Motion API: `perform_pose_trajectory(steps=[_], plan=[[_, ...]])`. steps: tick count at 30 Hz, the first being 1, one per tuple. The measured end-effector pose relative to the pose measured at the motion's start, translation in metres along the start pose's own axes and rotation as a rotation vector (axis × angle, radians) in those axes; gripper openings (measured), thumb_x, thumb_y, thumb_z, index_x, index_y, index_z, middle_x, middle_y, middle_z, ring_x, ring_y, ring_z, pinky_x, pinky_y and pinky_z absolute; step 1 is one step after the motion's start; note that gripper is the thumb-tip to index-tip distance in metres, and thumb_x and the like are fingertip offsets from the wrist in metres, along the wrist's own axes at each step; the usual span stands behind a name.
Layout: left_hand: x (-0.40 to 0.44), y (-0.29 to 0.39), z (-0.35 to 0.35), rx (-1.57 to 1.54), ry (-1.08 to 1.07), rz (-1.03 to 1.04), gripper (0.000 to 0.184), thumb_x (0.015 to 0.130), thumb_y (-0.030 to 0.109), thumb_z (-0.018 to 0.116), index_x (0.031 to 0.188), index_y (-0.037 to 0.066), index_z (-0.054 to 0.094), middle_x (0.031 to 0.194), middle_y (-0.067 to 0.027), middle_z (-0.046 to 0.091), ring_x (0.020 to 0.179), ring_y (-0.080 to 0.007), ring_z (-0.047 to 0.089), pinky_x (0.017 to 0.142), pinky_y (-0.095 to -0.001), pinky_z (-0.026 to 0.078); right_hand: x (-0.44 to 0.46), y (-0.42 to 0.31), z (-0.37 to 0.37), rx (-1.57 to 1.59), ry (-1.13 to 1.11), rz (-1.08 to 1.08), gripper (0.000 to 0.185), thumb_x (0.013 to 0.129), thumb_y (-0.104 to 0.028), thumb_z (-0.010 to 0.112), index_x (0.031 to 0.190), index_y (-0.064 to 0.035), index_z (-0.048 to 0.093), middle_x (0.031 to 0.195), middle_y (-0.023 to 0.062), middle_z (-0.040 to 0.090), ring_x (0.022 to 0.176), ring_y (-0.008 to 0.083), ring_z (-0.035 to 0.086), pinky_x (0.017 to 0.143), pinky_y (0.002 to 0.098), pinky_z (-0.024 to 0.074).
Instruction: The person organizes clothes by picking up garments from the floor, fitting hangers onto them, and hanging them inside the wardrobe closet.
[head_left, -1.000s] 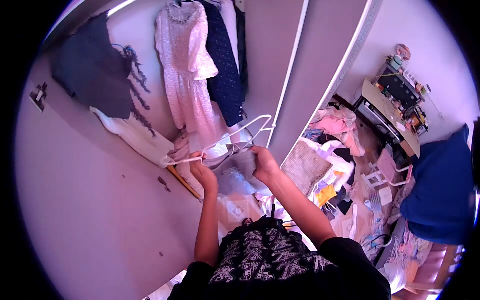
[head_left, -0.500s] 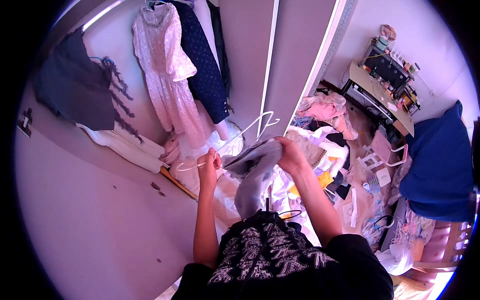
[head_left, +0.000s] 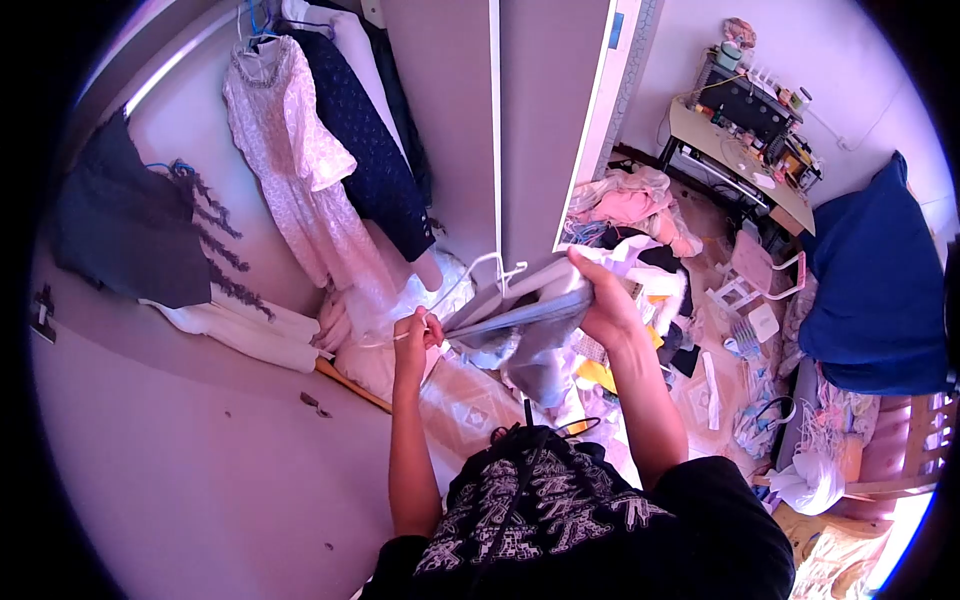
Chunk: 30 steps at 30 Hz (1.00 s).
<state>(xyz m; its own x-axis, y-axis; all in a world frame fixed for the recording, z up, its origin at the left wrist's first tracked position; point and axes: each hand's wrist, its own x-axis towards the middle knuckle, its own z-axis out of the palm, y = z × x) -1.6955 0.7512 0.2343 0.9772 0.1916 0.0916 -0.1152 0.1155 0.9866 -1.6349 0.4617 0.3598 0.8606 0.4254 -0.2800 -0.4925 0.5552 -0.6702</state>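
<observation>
My left hand (head_left: 413, 338) is closed around a white clothes hanger (head_left: 484, 262), whose hooked end rises toward the wardrobe panel. A grey garment (head_left: 545, 362) stretches between my hands, its upper edge pulled into long folds and its lower part hanging loose. My right hand (head_left: 612, 312) grips the garment's right side, thumb on top. Near my left fingers the hanger and cloth overlap, so I cannot tell whether that hand pinches the cloth too. What kind of garment it is does not show.
Inside the wardrobe hang a pale sequined dress (head_left: 270, 150), a navy jacket (head_left: 360, 140) and a dark garment (head_left: 130, 225). Clothes are heaped on the floor, with a pink heap (head_left: 640, 210) farther back. A pink chair (head_left: 755, 268), desk (head_left: 740, 160) and blue cover (head_left: 870, 290) are at right.
My right hand has moved outward, drawing the grey garment wider and tauter. My left hand still holds the hanger. The whole view has shifted, with the surroundings now farther left and higher.
</observation>
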Motion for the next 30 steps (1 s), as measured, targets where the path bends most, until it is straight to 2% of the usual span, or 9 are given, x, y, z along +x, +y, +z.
perform_pose_trajectory(steps=[1, 4, 6, 8, 9, 13, 21, 27, 30], plan=[[0.0, 0.009, 0.007, -0.003, -0.015, 0.017, 0.054, 0.1, 0.036, 0.041, 0.058, 0.004, 0.048, 0.049, 0.0013, 0.036, 0.046, -0.0085, 0.034, 0.046, -0.0245, 0.027, -0.002, -0.001, 0.001, -0.008, 0.036, -0.01, 0.043, 0.095, -0.04, 0.056, 0.116, -0.0023, 0.057, 0.11, 0.0109, 0.064, 0.099, 0.0221, 0.062, 0.092, 0.0371, 0.0477], [0.002, 0.014, 0.01, 0.052, -0.056, 0.009, 0.055, 0.1, 0.037, 0.04, 0.058, 0.003, 0.049, 0.049, 0.001, 0.038, 0.046, -0.0075, 0.033, 0.047, -0.0241, 0.029, -0.015, -0.009, 0.004, 0.04, -0.173, -0.025, 0.047, 0.094, -0.042, 0.058, 0.119, -0.0022, 0.056, 0.111, 0.0108, 0.064, 0.101, 0.0227, 0.062, 0.094, 0.0377, 0.0467], [0.002, 0.021, 0.013, 0.095, -0.085, -0.028, 0.054, 0.1, 0.038, 0.041, 0.06, 0.004, 0.051, 0.052, -0.0003, 0.043, 0.048, -0.0069, 0.036, 0.049, -0.0233, 0.031, -0.017, -0.01, 0.002, -0.045, -0.142, -0.081, 0.057, 0.09, -0.049, 0.06, 0.121, -0.0019, 0.055, 0.112, 0.0103, 0.063, 0.104, 0.0235, 0.061, 0.096, 0.0381, 0.0454], [-0.001, 0.029, 0.022, 0.192, -0.047, 0.013, 0.052, 0.1, 0.038, 0.043, 0.061, 0.004, 0.052, 0.056, -0.001, 0.048, 0.051, -0.0065, 0.04, 0.05, -0.0233, 0.032, -0.021, -0.017, 0.007, -0.131, -0.152, -0.098, 0.062, 0.085, -0.048, 0.067, 0.117, 0.0038, 0.055, 0.109, 0.0114, 0.063, 0.101, 0.0217, 0.061, 0.091, 0.0347, 0.0468], [0.001, 0.029, 0.021, 0.188, -0.047, 0.018, 0.052, 0.1, 0.038, 0.043, 0.061, 0.004, 0.052, 0.056, -0.001, 0.048, 0.051, -0.0065, 0.04, 0.05, -0.0233, 0.032, -0.018, -0.016, 0.004, -0.21, -0.214, -0.097, 0.075, 0.077, -0.057, 0.071, 0.124, -0.0013, 0.053, 0.116, 0.0097, 0.062, 0.109, 0.0233, 0.058, 0.098, 0.0381, 0.0435], [0.012, 0.031, 0.01, 0.31, -0.082, 0.099, 0.051, 0.1, 0.038, 0.043, 0.062, 0.004, 0.052, 0.059, -0.0005, 0.051, 0.054, -0.0067, 0.044, 0.051, -0.0235, 0.034, -0.025, -0.016, 0.008, -0.304, -0.247, -0.065, 0.086, 0.073, -0.055, 0.076, 0.13, 0.0035, 0.047, 0.122, 0.0133, 0.058, 0.115, 0.0247, 0.054, 0.102, 0.0374, 0.0404], [0.023, 0.047, -0.002, 0.232, 0.0, 0.088, 0.05, 0.099, 0.032, 0.045, 0.061, 0.002, 0.054, 0.058, -0.001, 0.051, 0.054, -0.0073, 0.046, 0.053, -0.0247, 0.035, -0.023, -0.011, 0.007, -0.241, -0.294, -0.057, 0.079, 0.078, -0.054, 0.072, 0.124, 0.0066, 0.05, 0.116, 0.0138, 0.061, 0.107, 0.0227, 0.059, 0.097, 0.0368, 0.0442], [0.02, 0.043, -0.007, 0.283, -0.013, 0.106, 0.05, 0.099, 0.032, 0.045, 0.06, 0.002, 0.053, 0.055, -0.0006, 0.049, 0.052, -0.0074, 0.044, 0.051, -0.0257, 0.034, -0.016, -0.011, 0.011, -0.083, -0.21, 0.084, 0.061, 0.088, -0.052, 0.061, 0.124, -0.0029, 0.053, 0.121, 0.0107, 0.06, 0.112, 0.0232, 0.057, 0.1, 0.0403, 0.0426], [0.018, 0.041, -0.006, 0.342, -0.013, 0.147, 0.05, 0.099, 0.031, 0.045, 0.06, 0.002, 0.053, 0.053, -0.0007, 0.047, 0.051, -0.0078, 0.043, 0.05, -0.0268, 0.033, -0.021, -0.006, 0.017, -0.098, -0.145, 0.018, 0.068, 0.087, -0.053, 0.063, 0.121, 0.0057, 0.053, 0.116, 0.0155, 0.062, 0.107, 0.0242, 0.059, 0.096, 0.0366, 0.0444]])
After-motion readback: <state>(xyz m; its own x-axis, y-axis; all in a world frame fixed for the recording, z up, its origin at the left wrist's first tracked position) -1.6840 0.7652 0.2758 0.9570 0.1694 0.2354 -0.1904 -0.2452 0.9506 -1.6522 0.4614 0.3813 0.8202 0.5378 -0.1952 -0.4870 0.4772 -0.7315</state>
